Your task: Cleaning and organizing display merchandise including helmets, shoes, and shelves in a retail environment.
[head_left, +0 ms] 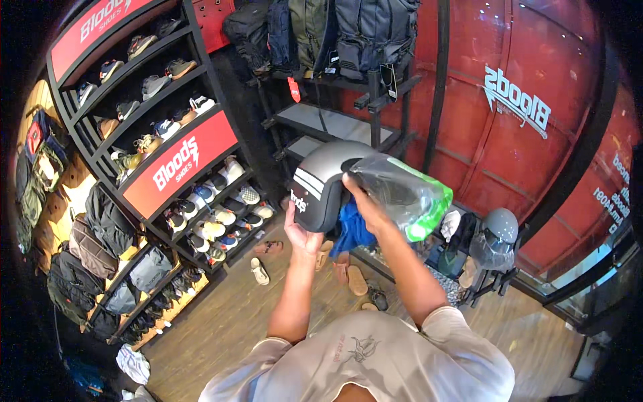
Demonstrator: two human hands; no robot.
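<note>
Both of my hands hold up a silver and black open-face helmet (328,167) in front of me, tilted, with its clear visor (395,187) covered in plastic film with a bright green edge. My left hand (301,233) supports the black lower left side from beneath, fingers against the shell. At the face opening, my right hand (365,204) grips the rim beside the visor; part of its fingers is hidden inside. A blue cloth (353,229) shows below the helmet, close to my right hand; whether they touch is unclear.
A tall shoe rack (177,161) stands at the left, bags (110,248) beyond it. Backpacks (341,40) fill the shelf ahead. Another grey helmet (495,238) sits on a low rack at the right. Sandals (260,271) lie on the wooden floor.
</note>
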